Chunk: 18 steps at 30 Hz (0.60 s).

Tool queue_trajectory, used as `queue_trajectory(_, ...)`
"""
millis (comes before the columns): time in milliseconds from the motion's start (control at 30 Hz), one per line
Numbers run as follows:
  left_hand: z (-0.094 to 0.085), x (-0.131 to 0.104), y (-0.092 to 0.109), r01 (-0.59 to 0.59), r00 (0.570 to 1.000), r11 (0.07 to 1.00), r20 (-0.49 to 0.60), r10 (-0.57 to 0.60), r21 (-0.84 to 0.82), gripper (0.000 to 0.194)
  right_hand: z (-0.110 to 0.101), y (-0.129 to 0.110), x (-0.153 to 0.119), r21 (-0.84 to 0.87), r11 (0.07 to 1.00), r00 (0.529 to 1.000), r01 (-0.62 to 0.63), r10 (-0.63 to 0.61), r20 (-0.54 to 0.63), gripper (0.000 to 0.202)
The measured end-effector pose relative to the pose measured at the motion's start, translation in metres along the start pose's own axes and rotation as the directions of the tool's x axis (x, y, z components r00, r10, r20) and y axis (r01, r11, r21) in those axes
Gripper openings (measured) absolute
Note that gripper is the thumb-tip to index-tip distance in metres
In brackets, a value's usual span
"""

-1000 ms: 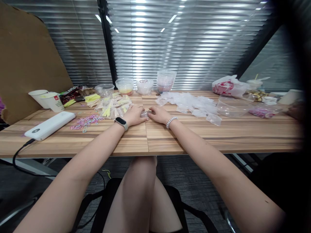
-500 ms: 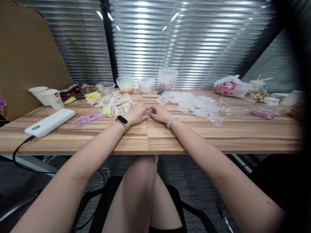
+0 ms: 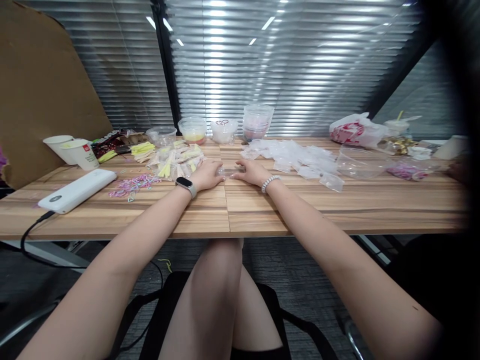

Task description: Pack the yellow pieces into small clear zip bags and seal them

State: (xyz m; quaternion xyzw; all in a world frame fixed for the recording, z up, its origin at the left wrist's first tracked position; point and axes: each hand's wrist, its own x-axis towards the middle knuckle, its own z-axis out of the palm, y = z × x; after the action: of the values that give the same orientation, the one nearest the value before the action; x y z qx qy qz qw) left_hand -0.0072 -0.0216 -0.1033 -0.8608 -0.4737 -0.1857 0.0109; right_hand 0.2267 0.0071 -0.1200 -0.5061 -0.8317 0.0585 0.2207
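Observation:
My left hand [image 3: 207, 175] rests low over the table beside the pile of small packed clear bags [image 3: 178, 161], which hold yellow and pale strips. Its fingers are closed together at a small clear plastic bag [image 3: 221, 171], only faintly visible at the fingertips. My right hand [image 3: 252, 173] lies a short gap to the right, thumb and fingers apart with nothing seen between them. Just beyond it spreads a heap of flat clear bags [image 3: 296, 157]. Left of my left hand lies a scatter of pink, purple and blue small clips or bands [image 3: 134, 185].
A white power bank [image 3: 78, 190] with a black cable and paper cups [image 3: 83, 155] stand at the left. Clear tubs [image 3: 192, 131] and stacked cups [image 3: 258, 122] line the back. At right are a clear bowl [image 3: 362, 164] and a red-and-white plastic bag [image 3: 356, 131].
My hands have drawn apart, the left shifting slightly left and the right slightly right. The fingers of my right hand have come away from the clear thing between them.

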Motion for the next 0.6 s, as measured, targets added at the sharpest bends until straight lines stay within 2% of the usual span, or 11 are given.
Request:
queue_trajectory(267,0.0047,0.0023,-0.0074,-0.049,0.999,0.996,-0.02,0.047,-0.077,0.053,0.0025,-0.0044,-0.0007,0.003,0.999,0.998,0.049,-0.049,0.028,0.078)
queue_trajectory(600,0.0043,0.0031,-0.0075,-0.05,0.998,0.993,0.026,0.053,-0.104,0.052,0.0021,-0.003,0.0016,-0.001,0.999,0.999,0.047,-0.047,0.023,0.081)
